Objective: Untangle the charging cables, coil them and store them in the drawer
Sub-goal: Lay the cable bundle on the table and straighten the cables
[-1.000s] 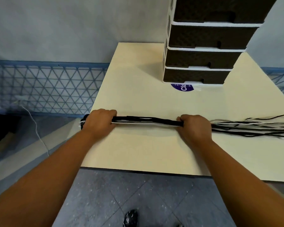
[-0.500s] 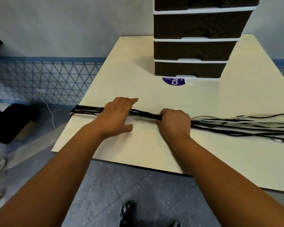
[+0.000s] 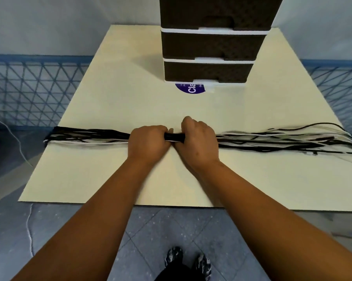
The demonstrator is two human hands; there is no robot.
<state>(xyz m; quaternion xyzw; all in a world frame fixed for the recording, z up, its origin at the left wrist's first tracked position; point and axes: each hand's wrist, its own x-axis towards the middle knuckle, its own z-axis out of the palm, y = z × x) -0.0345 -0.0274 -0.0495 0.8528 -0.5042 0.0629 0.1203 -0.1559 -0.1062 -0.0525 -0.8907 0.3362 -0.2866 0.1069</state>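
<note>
My left hand (image 3: 148, 141) and right hand (image 3: 199, 138) each close their grip around the middle of the charging cables (image 3: 90, 135) stretched across the tabletop (image 3: 130, 98), where any careless fold risks re-tangling the fanned loose ends.

The two hands cover the middle of the cables (image 3: 94, 136), so only a short black bit shows between the left hand (image 3: 149, 144) and the right hand (image 3: 198, 141). The fingers curl under and cannot be seen. At the right edge of the table (image 3: 114, 179) the cable ends run out of the picture. The drawers (image 3: 209, 47) at the back edge are cut off at the top. They hide part of the purple sticker (image 3: 190, 89), so its word cannot be read.
</note>
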